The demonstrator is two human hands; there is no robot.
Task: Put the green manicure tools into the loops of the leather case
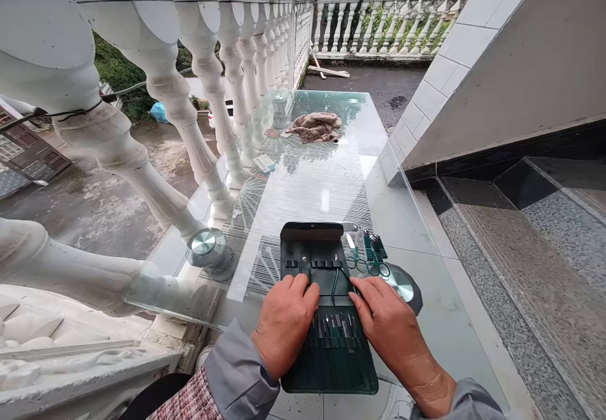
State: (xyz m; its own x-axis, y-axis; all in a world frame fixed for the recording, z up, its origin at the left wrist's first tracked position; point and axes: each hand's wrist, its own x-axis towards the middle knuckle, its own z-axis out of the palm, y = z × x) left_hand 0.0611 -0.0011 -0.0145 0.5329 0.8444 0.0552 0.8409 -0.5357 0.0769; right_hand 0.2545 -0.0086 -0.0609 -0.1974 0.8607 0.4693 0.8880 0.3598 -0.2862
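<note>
A dark green manicure case (pixel 326 372) lies unfolded on the glass table, with several slim metal tools (pixel 334 326) in its lower loops. My left hand (pixel 286 319) is closed on the case's left side, thumb over its middle. My right hand (pixel 391 319) pinches one handle of the green-handled nippers (pixel 336 276), whose tip lies at the upper loops. Part of that handle is hidden under my fingers. Right of the case are small scissors (pixel 379 270) with green finger rings and several nail clippers (pixel 374 244).
The glass table (pixel 411 218) stands on round metal-capped supports (pixel 208 246). A brown cloth (pixel 315 127) and a small white box (pixel 264 163) lie farther back. White balusters (pixel 165 98) run along the left; stone steps (pixel 530 243) rise at the right.
</note>
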